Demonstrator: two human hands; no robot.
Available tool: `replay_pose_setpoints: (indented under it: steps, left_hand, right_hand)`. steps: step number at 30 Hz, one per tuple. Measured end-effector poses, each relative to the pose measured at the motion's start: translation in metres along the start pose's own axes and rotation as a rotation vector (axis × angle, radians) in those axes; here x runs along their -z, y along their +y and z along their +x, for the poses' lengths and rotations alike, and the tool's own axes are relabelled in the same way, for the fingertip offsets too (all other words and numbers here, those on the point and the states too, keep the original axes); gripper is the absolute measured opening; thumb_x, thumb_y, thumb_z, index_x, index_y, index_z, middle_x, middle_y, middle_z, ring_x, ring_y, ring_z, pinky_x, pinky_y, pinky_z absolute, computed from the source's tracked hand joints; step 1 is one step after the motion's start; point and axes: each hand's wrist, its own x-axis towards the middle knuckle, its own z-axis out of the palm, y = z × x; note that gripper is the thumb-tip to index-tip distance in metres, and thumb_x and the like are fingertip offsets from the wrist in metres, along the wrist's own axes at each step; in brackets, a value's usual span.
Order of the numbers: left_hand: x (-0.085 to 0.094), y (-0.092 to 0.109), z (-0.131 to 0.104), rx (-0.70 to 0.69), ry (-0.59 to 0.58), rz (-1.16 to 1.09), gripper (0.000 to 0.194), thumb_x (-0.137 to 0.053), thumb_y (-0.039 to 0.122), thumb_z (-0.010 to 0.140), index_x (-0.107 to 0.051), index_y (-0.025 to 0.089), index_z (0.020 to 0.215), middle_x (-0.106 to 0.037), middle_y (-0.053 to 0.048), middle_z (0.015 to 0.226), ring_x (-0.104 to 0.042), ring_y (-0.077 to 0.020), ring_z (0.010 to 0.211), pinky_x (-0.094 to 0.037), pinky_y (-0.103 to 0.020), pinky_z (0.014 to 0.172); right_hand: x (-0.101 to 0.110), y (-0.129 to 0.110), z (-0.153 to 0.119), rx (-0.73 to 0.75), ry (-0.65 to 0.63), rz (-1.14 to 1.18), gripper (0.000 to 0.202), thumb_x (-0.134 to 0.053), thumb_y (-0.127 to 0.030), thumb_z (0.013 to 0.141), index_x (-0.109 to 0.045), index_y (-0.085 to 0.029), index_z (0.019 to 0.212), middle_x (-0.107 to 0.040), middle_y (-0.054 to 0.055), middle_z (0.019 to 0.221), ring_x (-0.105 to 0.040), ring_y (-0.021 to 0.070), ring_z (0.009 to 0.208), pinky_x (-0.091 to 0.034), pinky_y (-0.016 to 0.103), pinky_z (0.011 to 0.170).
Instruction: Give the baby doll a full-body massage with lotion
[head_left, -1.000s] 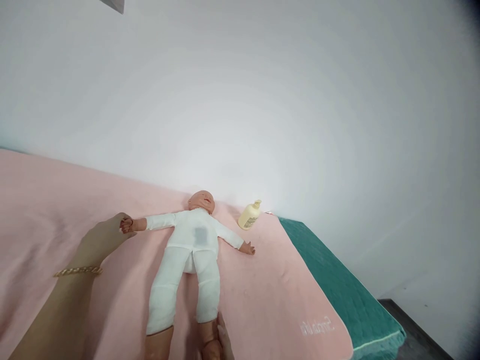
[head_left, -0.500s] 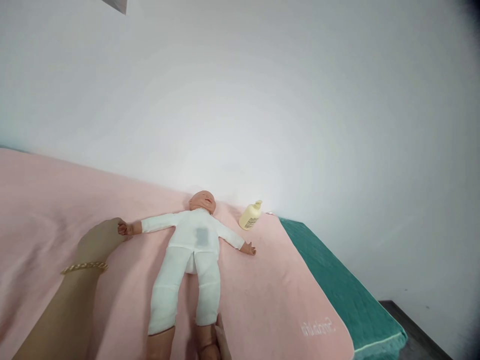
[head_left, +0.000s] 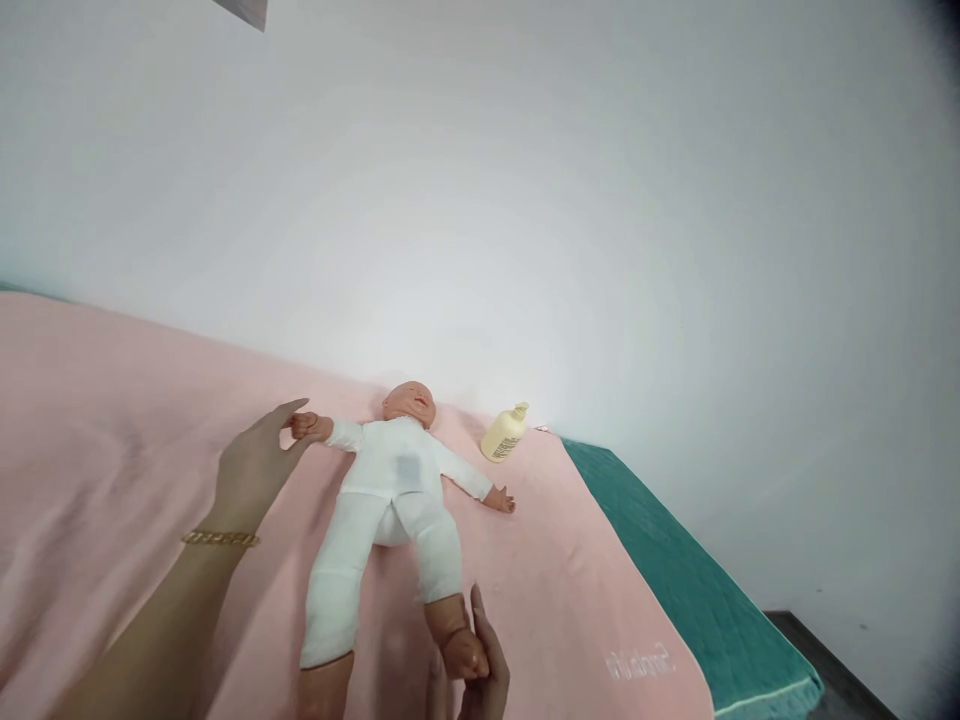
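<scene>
A baby doll (head_left: pixel 397 460) with a white cloth body lies face up, its head toward the wall. My left hand (head_left: pixel 259 460), with a gold chain bracelet at the wrist, has thumb and fingers curved around the doll's hand on the left side. Near the bottom edge my right hand (head_left: pixel 489 655) holds the doll's foot (head_left: pixel 465 655) on the right side, and that leg is raised with a bent look. The doll's other arm lies stretched out on the pink cloth. Its other foot is cut off by the frame.
A pale yellow pump bottle (head_left: pixel 504 433) stands beside the doll's head, close to the white wall (head_left: pixel 570 220). The pink cloth (head_left: pixel 570 620) covers most of a green padded surface (head_left: pixel 675 560), whose edge shows at the right. Dark floor (head_left: pixel 832 665) lies beyond it.
My left hand has moved up and right, pushing the doll's arm inward toward its body. My right hand has come further into view, and the foot it holds has risen to the right.
</scene>
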Motion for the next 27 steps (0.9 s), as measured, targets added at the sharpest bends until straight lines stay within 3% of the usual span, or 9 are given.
replay_pose_setpoints:
  steps: [3, 6, 10, 14, 23, 27]
  left_hand:
    - [-0.016, 0.01, -0.008, -0.076, 0.056, -0.038, 0.048, -0.049, 0.047, 0.089, -0.057, 0.023, 0.13, -0.071, -0.007, 0.116, -0.066, -0.0291, 0.102, -0.052, -0.038, 0.078]
    - [-0.035, 0.015, -0.015, -0.236, 0.065, -0.063, 0.041, -0.05, 0.049, 0.09, -0.065, 0.024, 0.118, -0.073, -0.005, 0.109, -0.067, -0.027, 0.099, -0.052, -0.037, 0.083]
    - [-0.05, 0.021, -0.024, -0.476, -0.073, -0.132, 0.034, -0.045, 0.044, 0.094, -0.068, 0.024, 0.11, -0.075, -0.003, 0.106, -0.068, -0.0226, 0.096, -0.051, -0.034, 0.087]
    - [-0.056, 0.023, -0.026, -0.616, -0.165, -0.163, 0.034, -0.044, 0.042, 0.096, -0.069, 0.024, 0.11, -0.073, -0.004, 0.113, -0.067, -0.0226, 0.103, -0.049, -0.035, 0.093]
    - [-0.057, 0.021, -0.024, -0.669, -0.27, -0.178, 0.032, -0.046, 0.036, 0.094, -0.072, 0.023, 0.107, -0.072, -0.003, 0.118, -0.064, -0.0228, 0.114, -0.047, -0.037, 0.099]
    - [-0.056, 0.02, -0.024, -0.67, -0.246, -0.156, 0.032, -0.045, 0.035, 0.095, -0.073, 0.024, 0.106, -0.072, -0.003, 0.119, -0.065, -0.0227, 0.113, -0.047, -0.036, 0.097]
  right_hand:
    - [-0.011, -0.007, 0.006, 0.008, 0.018, 0.05, 0.054, -0.063, -0.045, 0.084, -0.049, -0.021, 0.131, -0.06, 0.018, 0.13, -0.056, 0.0335, 0.124, -0.053, 0.051, 0.096]
    - [-0.023, -0.02, 0.013, -0.001, 0.034, 0.119, 0.051, -0.06, -0.042, 0.088, -0.049, -0.017, 0.13, -0.057, 0.02, 0.134, -0.055, 0.0297, 0.126, -0.049, 0.046, 0.1]
    - [-0.033, -0.029, 0.026, 0.001, -0.04, 0.161, 0.047, -0.062, -0.035, 0.088, -0.051, -0.017, 0.13, -0.055, 0.019, 0.138, -0.053, 0.0281, 0.128, -0.053, 0.04, 0.094]
    - [-0.043, -0.024, 0.039, -0.043, -0.105, 0.158, 0.047, -0.063, -0.034, 0.087, -0.051, -0.017, 0.129, -0.054, 0.018, 0.139, -0.053, 0.0272, 0.128, -0.055, 0.037, 0.091]
    - [-0.064, -0.033, 0.062, -0.106, -0.129, 0.209, 0.049, -0.063, -0.037, 0.086, -0.048, -0.018, 0.129, -0.054, 0.017, 0.138, -0.055, 0.0251, 0.125, -0.051, 0.038, 0.096]
    - [-0.065, -0.036, 0.065, -0.094, -0.122, 0.243, 0.046, -0.063, -0.035, 0.086, -0.048, -0.019, 0.126, -0.055, 0.016, 0.138, -0.054, 0.0244, 0.126, -0.049, 0.039, 0.099]
